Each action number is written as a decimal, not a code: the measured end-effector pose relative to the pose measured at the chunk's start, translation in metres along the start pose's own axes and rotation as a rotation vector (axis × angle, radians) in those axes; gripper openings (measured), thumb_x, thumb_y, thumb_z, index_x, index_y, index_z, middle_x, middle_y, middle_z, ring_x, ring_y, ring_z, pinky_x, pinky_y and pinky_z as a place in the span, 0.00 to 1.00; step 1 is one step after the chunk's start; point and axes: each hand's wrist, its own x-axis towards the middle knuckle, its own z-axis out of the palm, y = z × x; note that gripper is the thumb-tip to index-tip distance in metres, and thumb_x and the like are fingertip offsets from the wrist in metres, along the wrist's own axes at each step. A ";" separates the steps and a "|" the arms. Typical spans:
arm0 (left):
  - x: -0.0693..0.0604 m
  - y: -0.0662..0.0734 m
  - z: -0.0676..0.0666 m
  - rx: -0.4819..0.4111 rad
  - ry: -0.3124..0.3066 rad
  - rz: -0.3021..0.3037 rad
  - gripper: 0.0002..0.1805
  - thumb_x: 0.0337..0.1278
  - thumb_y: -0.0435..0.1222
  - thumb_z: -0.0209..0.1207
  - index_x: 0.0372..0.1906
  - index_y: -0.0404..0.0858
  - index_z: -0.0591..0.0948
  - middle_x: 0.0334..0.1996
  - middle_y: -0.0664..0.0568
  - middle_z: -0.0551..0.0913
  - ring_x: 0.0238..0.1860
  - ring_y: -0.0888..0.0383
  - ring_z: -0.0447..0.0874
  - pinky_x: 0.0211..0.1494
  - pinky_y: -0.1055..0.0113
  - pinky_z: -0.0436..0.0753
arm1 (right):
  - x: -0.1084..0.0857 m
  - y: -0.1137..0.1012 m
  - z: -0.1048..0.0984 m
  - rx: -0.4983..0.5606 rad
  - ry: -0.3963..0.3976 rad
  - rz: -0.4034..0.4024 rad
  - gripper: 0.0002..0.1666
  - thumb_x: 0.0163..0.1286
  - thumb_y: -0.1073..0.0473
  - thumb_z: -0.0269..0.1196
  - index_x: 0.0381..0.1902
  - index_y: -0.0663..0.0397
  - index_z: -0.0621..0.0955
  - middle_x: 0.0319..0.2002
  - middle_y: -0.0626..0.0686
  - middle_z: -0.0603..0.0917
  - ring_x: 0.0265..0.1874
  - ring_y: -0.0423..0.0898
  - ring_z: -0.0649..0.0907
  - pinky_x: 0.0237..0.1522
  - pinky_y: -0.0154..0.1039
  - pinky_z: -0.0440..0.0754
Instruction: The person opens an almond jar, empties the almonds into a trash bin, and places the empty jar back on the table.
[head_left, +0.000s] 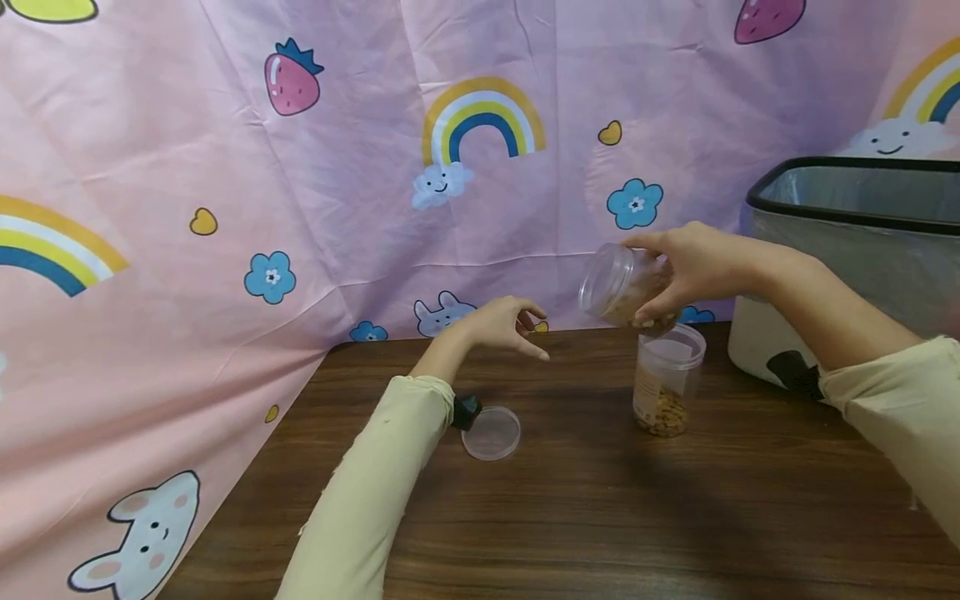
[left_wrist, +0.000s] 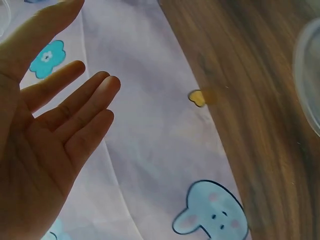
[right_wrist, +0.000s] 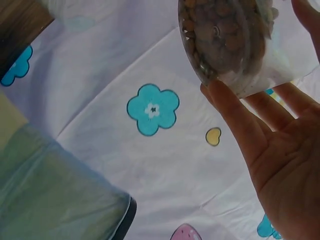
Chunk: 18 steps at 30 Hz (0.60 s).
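My right hand [head_left: 701, 262] grips a clear plastic jar [head_left: 633, 292] around its side, well above the table. The jar tips sideways with its rim toward the left, and small brown pieces lie inside; whether it has a lid on cannot be told. In the right wrist view the brown pieces show through the jar's round base [right_wrist: 220, 37]. Just below stands a second clear jar [head_left: 670, 379], upright, with brown pieces in its lower part. My left hand [head_left: 501, 323] hovers to the left, fingers loosely bent, holding nothing.
A clear round lid [head_left: 491, 433] lies flat on the dark wooden table [head_left: 570, 517], near my left wrist. To the right stands a light bin [head_left: 840, 250] with a black rim and a liner. A pink patterned cloth [head_left: 360, 208] hangs behind the table and down its left side.
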 end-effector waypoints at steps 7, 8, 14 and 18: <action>0.017 0.017 -0.009 0.006 0.002 0.033 0.33 0.42 0.45 0.70 0.56 0.38 0.74 0.42 0.48 0.81 0.47 0.55 0.78 0.48 0.70 0.74 | -0.012 0.008 -0.012 -0.027 0.010 0.036 0.59 0.43 0.38 0.72 0.67 0.56 0.61 0.51 0.66 0.75 0.45 0.58 0.78 0.40 0.53 0.76; 0.019 0.019 -0.010 0.006 0.003 0.038 0.33 0.42 0.45 0.69 0.56 0.38 0.74 0.43 0.48 0.80 0.47 0.55 0.78 0.48 0.70 0.74 | -0.014 0.010 -0.014 -0.035 0.011 0.043 0.59 0.43 0.38 0.72 0.67 0.57 0.61 0.51 0.66 0.75 0.44 0.58 0.78 0.39 0.53 0.77; 0.029 0.034 -0.017 0.022 0.001 0.055 0.34 0.44 0.47 0.68 0.58 0.40 0.73 0.47 0.47 0.79 0.49 0.57 0.76 0.48 0.68 0.74 | -0.023 0.017 -0.028 -0.089 0.018 0.058 0.58 0.44 0.36 0.71 0.67 0.58 0.61 0.51 0.66 0.76 0.44 0.58 0.79 0.40 0.54 0.76; 0.036 0.043 -0.020 0.011 -0.005 0.072 0.33 0.45 0.45 0.68 0.59 0.40 0.72 0.48 0.47 0.78 0.50 0.57 0.75 0.49 0.67 0.74 | -0.028 0.022 -0.036 -0.097 0.012 0.085 0.59 0.45 0.36 0.70 0.67 0.58 0.60 0.52 0.68 0.74 0.45 0.59 0.77 0.40 0.55 0.76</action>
